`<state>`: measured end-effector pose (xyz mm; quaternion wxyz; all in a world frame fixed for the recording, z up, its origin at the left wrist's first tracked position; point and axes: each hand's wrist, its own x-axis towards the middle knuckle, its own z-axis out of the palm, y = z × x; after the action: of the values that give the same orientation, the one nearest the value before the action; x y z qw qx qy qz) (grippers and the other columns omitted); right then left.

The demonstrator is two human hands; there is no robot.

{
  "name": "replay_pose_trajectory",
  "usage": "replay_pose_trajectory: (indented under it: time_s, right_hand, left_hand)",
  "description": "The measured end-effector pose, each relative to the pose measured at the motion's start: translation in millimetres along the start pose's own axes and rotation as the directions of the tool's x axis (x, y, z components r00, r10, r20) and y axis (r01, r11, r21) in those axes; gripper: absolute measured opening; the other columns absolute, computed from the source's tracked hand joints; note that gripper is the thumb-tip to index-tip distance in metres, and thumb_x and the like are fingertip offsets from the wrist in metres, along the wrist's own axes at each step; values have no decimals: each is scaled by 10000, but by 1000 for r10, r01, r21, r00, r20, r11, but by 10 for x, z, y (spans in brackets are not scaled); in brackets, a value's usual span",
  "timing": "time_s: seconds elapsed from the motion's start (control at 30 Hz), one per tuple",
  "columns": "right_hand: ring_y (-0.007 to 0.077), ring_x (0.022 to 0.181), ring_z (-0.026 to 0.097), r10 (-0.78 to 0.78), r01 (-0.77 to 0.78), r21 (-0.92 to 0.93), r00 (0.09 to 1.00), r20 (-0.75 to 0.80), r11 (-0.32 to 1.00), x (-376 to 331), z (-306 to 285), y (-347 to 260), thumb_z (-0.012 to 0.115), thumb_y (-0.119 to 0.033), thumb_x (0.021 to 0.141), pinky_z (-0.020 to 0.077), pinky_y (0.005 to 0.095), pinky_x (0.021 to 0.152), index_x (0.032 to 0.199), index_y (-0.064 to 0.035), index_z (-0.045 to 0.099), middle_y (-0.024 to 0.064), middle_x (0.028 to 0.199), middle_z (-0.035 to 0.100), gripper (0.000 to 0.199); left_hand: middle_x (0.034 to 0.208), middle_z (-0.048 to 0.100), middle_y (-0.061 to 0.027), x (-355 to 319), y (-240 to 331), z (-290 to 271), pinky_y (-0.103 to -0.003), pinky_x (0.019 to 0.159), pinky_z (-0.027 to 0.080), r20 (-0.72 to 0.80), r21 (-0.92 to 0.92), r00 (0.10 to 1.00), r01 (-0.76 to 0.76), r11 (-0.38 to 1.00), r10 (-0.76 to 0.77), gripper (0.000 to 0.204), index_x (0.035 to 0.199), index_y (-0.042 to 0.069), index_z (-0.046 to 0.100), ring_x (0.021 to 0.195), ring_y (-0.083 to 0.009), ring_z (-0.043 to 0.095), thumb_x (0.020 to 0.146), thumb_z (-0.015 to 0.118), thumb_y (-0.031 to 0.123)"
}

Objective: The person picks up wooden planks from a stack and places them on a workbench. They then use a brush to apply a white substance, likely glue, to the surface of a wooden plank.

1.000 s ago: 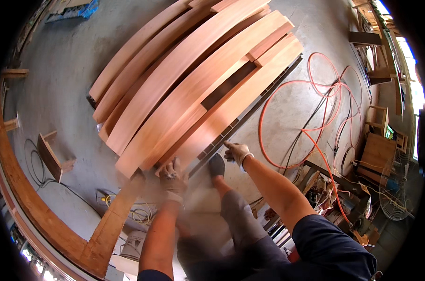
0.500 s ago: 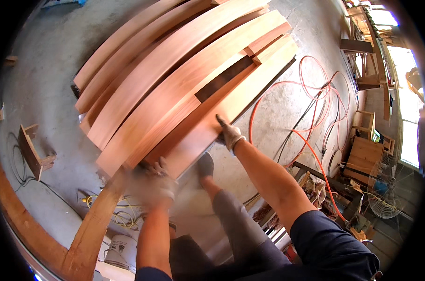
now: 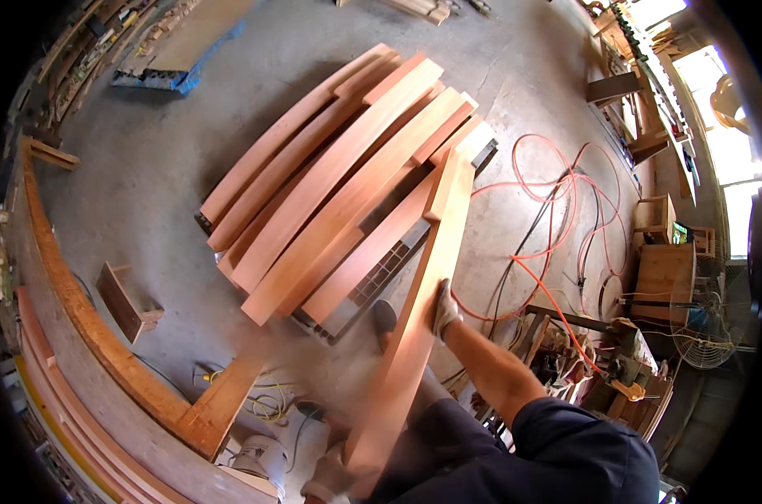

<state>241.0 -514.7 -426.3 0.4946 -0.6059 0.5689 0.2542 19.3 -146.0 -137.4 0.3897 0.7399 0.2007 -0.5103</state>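
Observation:
A long reddish wooden board with a short block at its far end slants across my front, its near end low by my legs. My right hand, in a light work glove, is closed on its right edge about midway along. My left hand, gloved and slightly blurred, grips the near end. Left of the board lie several similar curved boards side by side on a dark low support with a grid-like surface. The held board's far end is over or against this stack; whether it touches cannot be told.
Orange hose and dark cords lie coiled on the floor to the right. A wire fan stands beyond cluttered scraps. At lower left are a wooden bench edge, a white bucket and a small wooden box.
The nearest board has been lifted off the stack and swung toward me and rightward, uncovering the grid-like support. My left hand has come down close to my body with its near end.

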Motion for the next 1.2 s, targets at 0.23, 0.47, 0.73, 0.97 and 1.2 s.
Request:
replay_pose_trajectory:
  time_s: [0.23, 0.47, 0.73, 0.97, 1.2]
  right_hand:
    - [315, 1088, 698, -368, -245, 655, 665, 650, 715, -1797, 167, 57, 406, -906, 897, 574, 489, 973, 1329, -104, 645, 110, 1190, 728, 942]
    - [266, 967, 653, -399, -416, 404, 105, 911, 815, -3064, 971, -151, 494, -337, 1112, 556, 400, 879, 1238, 0, 621, 96, 1039, 670, 382]
    - [203, 900, 548, -278, -191, 218, -399, 874, 957, -4886, 1309, -1, 669, -327, 998, 499, 343, 813, 1072, -98, 616, 33, 924, 515, 247]
    - [197, 927, 560, -94, -19, 100, -553, 828, 995, -5718, 1497, 314, 674, -343, 988, 482, 350, 869, 1082, -98, 631, 30, 950, 552, 267]
    - [215, 966, 580, 50, 69, -8, -644, 763, 998, -6038, 1665, 488, 658, -402, 984, 493, 372, 895, 1140, -80, 637, 41, 989, 584, 358]
  left_hand:
    - [1139, 731, -223, -1306, -882, 311, -547, 794, 586, -365, 414, 909, -34, 909, 201, 751, 1405, 64, 596, 946, -461, 717, 863, 762, 557]
    - [1073, 718, -204, -1748, -1098, 478, -537, 763, 577, -649, 244, 735, -45, 969, 198, 751, 1371, 56, 603, 895, -434, 702, 844, 783, 560]
    - [997, 703, -181, -1993, -1396, 630, -525, 727, 567, -839, 62, 534, -97, 993, 104, 753, 1332, 46, 611, 836, -404, 684, 823, 807, 564]
    - [931, 691, -162, -2119, -1618, 780, -515, 695, 559, -913, -60, 407, -148, 987, 5, 755, 1298, 37, 618, 784, -378, 668, 805, 828, 568]
    - [865, 678, -142, -2105, -1780, 826, -505, 663, 550, -955, -158, 283, -211, 965, -95, 757, 1264, 28, 626, 733, -351, 653, 786, 849, 572]
